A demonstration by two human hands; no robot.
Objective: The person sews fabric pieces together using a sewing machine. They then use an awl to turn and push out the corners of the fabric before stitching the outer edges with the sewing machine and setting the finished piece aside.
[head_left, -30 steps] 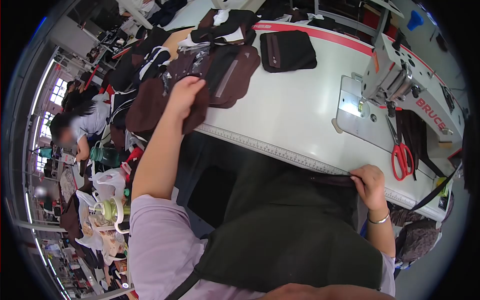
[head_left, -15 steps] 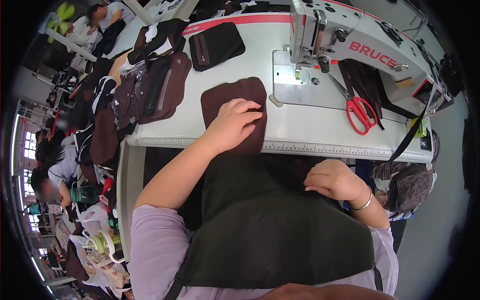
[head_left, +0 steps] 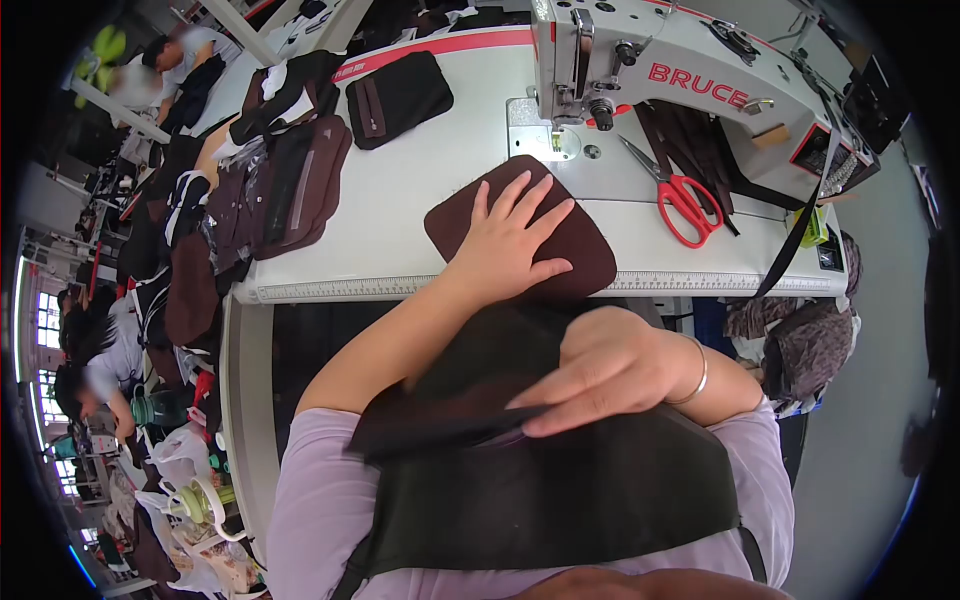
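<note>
A dark brown fabric panel with rounded corners lies at a slant on the white sewing table, its lower corner over the front edge. My left hand rests flat on this panel, fingers spread. Lower down, in front of my dark apron, my right hand pinches a dark fabric piece between thumb and fingers. That piece is smeared by motion and stretches leftward over my lap. Just behind the brown panel is the needle area of the sewing machine.
Red-handled scissors lie right of the panel, beside dark strips. A black piece with a zipper strip sits at the back left. Stacked brown pieces lie along the left edge. Other people work at far left.
My left hand has spread its fingers, and the brown panel has turned and shifted right. My right hand has moved left and raised a dark fabric piece from my lap.
</note>
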